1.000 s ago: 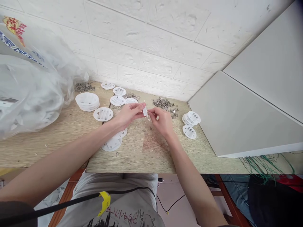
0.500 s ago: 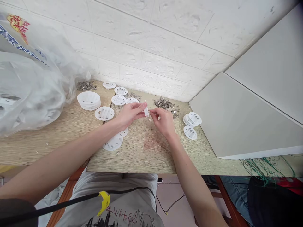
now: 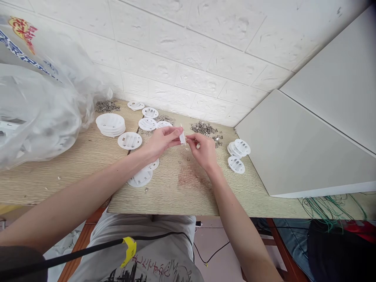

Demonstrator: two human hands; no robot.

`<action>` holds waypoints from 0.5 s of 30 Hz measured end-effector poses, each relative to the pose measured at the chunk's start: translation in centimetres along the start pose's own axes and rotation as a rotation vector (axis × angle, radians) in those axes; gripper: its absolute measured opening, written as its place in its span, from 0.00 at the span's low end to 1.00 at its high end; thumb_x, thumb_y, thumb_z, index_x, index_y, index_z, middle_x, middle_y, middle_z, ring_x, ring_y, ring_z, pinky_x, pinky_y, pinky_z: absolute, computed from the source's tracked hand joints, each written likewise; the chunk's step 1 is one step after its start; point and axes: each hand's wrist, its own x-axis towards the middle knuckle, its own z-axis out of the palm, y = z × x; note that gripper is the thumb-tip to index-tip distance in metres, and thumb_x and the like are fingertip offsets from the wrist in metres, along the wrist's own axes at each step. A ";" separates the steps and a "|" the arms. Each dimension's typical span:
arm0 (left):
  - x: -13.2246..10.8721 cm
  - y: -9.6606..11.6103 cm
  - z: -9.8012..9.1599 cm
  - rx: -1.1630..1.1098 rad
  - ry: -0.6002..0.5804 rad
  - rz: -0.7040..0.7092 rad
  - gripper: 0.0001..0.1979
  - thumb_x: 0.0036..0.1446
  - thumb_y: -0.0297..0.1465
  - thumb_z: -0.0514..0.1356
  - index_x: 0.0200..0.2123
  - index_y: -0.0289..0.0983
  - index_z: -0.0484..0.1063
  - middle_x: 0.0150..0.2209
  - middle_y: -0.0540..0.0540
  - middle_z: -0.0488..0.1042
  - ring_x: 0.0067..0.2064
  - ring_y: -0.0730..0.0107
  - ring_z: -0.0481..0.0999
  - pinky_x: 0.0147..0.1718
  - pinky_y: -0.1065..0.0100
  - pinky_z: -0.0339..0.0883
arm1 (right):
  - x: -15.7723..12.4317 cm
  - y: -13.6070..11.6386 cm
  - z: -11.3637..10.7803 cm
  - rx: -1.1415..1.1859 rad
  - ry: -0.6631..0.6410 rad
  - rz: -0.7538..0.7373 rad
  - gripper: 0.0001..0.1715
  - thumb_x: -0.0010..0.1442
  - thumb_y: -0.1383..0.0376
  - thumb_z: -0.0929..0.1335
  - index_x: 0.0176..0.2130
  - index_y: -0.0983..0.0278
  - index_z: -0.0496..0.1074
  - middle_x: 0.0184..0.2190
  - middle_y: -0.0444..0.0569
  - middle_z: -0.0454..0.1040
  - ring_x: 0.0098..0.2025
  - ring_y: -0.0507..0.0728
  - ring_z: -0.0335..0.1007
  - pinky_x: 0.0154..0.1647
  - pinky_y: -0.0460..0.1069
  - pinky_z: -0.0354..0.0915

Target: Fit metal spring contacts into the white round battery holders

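Left of the metal pile (image 3: 202, 128), I log the white disc (image 3: 182, 138) on edge, near-upright, grasped by left fingers (image 3: 176, 133); right fingers (image 3: 192, 138) sit just beside its pile-side face, grasp unverifiable.

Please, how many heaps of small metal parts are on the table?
3: a left heap beside the plastic bag, a middle heap behind white discs, and a right heap beyond the right hand. Others may be hidden.
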 end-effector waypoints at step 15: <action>0.0 -0.2 -0.2 0.097 0.010 0.018 0.20 0.48 0.44 0.70 0.36 0.33 0.78 0.37 0.44 0.78 0.41 0.68 0.76 0.52 0.60 0.69 | -0.1 0.0 0.4 -0.059 -0.018 -0.016 0.13 0.66 0.65 0.63 0.36 0.62 0.76 0.35 0.49 0.79 0.34 0.56 0.73 0.36 0.49 0.63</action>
